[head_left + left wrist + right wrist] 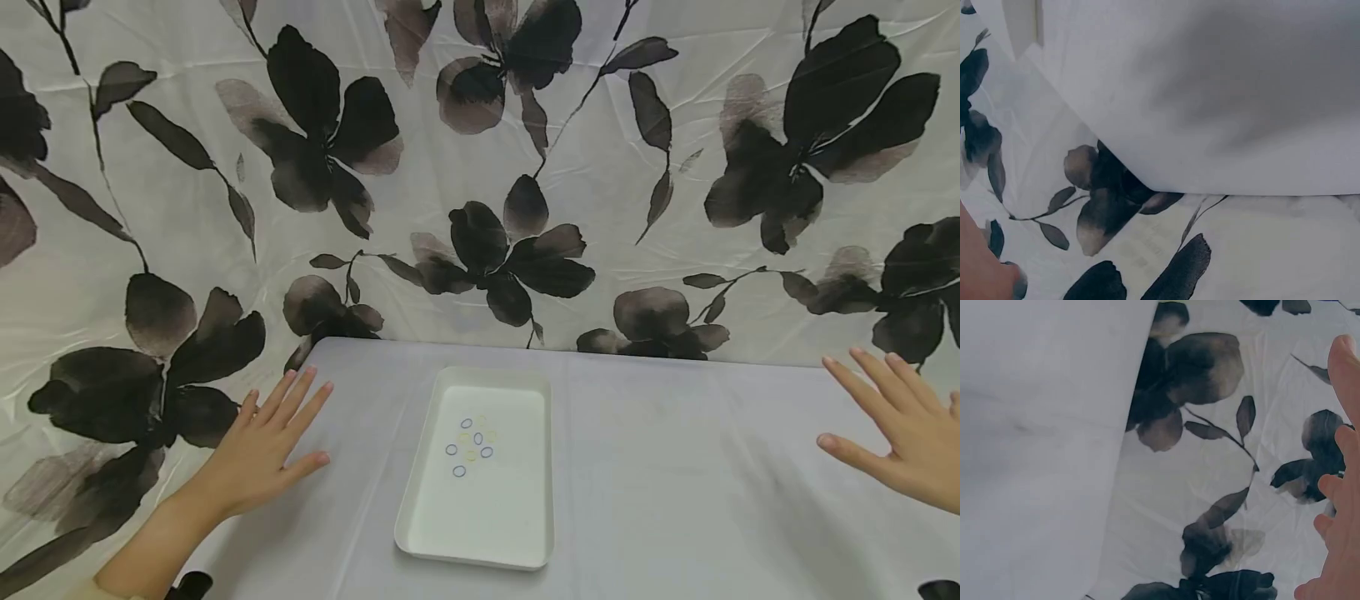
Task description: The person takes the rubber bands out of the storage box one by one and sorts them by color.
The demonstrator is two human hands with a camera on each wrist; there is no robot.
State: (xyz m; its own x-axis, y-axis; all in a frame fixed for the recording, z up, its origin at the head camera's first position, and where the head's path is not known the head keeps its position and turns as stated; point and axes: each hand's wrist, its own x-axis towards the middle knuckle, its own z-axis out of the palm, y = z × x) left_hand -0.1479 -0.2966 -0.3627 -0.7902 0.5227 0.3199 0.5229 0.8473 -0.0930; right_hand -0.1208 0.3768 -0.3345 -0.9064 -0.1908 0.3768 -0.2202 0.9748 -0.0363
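Observation:
In the head view a white rectangular tray [510, 517] rests on the white-covered table. Several small blue rings [459, 472] and pale yellow rings [471, 456] lie scattered in its upper half. My left hand [266, 450] hovers over the table's left side, fingers spread and holding nothing. On the far right my right hand [900, 425] is held up with its fingers spread too, partly cut off by the frame edge. Both hands are apart from the tray. The right wrist view catches the fingers [1341, 506] of the right hand along its right edge.
A white curtain [645, 150] with dark flower prints hangs behind the table. The white table [675, 467] ends at a straight back edge just in front of it. Dark objects [193, 585] show at the lower corners near the wrists.

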